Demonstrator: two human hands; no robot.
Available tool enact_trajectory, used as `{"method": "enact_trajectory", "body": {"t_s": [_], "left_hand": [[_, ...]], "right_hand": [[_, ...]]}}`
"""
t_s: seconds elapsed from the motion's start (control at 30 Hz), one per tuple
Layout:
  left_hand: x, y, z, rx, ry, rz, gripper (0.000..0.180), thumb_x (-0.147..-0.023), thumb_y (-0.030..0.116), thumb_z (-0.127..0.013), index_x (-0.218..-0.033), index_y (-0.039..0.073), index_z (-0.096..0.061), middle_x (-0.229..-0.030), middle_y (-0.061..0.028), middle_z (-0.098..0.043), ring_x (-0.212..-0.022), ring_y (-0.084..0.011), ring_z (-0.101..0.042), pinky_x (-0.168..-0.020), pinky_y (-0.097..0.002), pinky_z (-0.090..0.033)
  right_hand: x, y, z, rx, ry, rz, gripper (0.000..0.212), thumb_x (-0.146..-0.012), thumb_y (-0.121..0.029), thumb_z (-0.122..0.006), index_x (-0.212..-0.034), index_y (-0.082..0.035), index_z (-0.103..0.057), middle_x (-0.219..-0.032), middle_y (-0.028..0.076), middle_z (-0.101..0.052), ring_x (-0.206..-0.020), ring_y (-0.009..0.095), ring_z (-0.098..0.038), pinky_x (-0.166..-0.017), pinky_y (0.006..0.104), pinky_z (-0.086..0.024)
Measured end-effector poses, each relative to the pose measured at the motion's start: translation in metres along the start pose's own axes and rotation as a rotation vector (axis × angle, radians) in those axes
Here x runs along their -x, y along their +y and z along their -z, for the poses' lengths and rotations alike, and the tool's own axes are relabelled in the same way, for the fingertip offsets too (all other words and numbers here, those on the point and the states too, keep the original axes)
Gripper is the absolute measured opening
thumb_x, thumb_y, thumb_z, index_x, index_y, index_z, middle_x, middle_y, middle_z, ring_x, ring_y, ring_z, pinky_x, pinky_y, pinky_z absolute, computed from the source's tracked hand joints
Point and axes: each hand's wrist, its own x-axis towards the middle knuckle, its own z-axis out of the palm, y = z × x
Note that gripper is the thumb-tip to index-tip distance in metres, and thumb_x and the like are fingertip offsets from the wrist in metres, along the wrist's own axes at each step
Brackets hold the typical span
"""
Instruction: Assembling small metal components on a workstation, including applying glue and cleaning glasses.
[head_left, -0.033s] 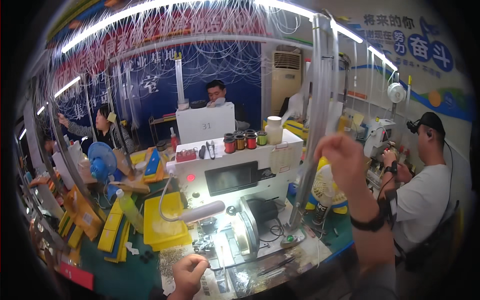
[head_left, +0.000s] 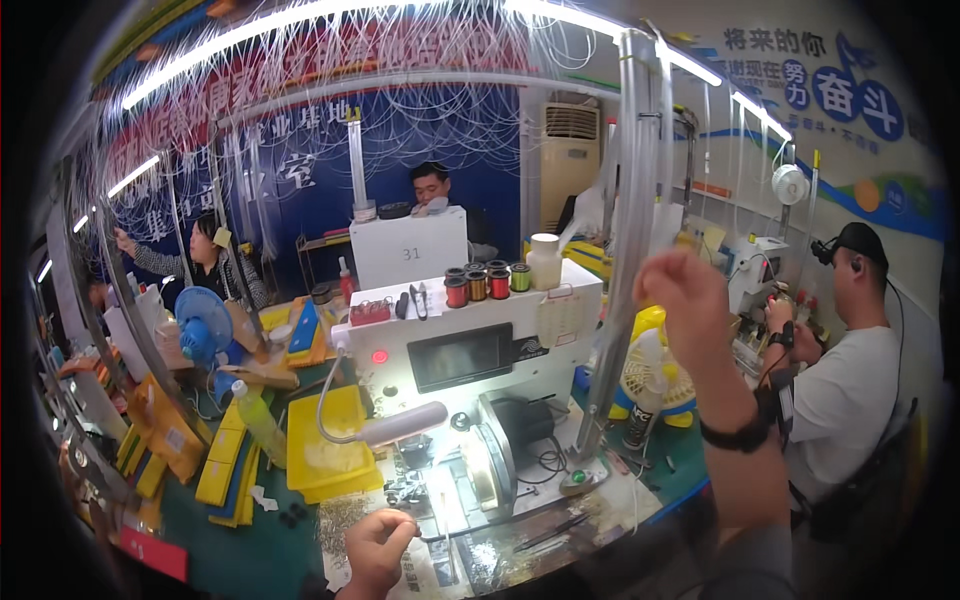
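Here's the machine [head_left: 460,357], square on the bench ahead, white-bodied with a dark screen and a pale, brightly lit disc [head_left: 482,472] low in front. Just this side, the left hand [head_left: 376,552] sits low, thumb and forefinger in a narrow pinch; can't tell whether anything's between them. Up right goes the right hand [head_left: 688,305], fingers curled in, tips too blurred to call. The lamp [head_left: 405,425] leans over the metal parts, presumably to light fine work; spools [head_left: 487,286] line the top, likely for easy reach. Left, a yellow tray [head_left: 325,440].
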Motion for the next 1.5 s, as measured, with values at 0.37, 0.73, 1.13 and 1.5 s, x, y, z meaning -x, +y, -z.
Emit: {"method": "enact_trajectory", "body": {"t_s": [0.37,0.73,1.13,1.5], "left_hand": [[-0.005,-0.005,0.000,0.019,0.021,0.012,0.004,-0.088,-0.002,-0.063,-0.085,-0.003,-0.066,-0.082,-0.0103,-0.069,-0.074,-0.0148,-0.065,-0.074,-0.0275,-0.054],[0.006,0.019,-0.005,-0.027,-0.002,0.033,0.006,-0.089,0.002,-0.068,-0.088,-0.003,-0.070,-0.084,-0.0065,-0.072,-0.078,-0.0100,-0.064,-0.073,-0.0248,-0.050],[0.006,0.036,-0.008,-0.218,-0.278,-0.236,0.006,-0.088,0.000,-0.071,-0.093,0.000,-0.068,-0.091,-0.0110,-0.070,-0.081,-0.0196,-0.066,-0.075,-0.0304,-0.051],[0.006,0.029,-0.008,-0.260,-0.302,-0.291,0.011,-0.086,0.003,-0.075,-0.094,0.002,-0.068,-0.090,-0.0113,-0.072,-0.080,-0.0243,-0.070,-0.069,-0.0320,-0.054]], "right_hand": [[-0.107,-0.008,-0.010,0.173,0.421,0.162,0.027,-0.092,-0.024,-0.071,-0.100,0.002,-0.071,-0.084,0.002,-0.069,-0.076,0.009,-0.062,-0.072,0.0244,-0.049],[-0.102,-0.030,-0.011,0.000,0.364,0.255,0.015,-0.095,-0.015,-0.066,-0.098,-0.002,-0.070,-0.077,-0.001,-0.061,-0.068,0.006,-0.054,-0.062,0.0220,-0.042],[0.162,0.024,-0.125,0.299,-0.636,0.231,0.014,-0.078,-0.001,-0.076,-0.086,-0.006,-0.066,-0.076,0.009,-0.064,-0.066,0.028,-0.062,-0.058,0.0380,-0.047],[0.187,0.043,-0.148,0.338,-0.733,0.248,0.013,-0.078,-0.005,-0.077,-0.086,-0.008,-0.067,-0.071,0.006,-0.059,-0.062,0.027,-0.058,-0.057,0.0389,-0.044]]}}
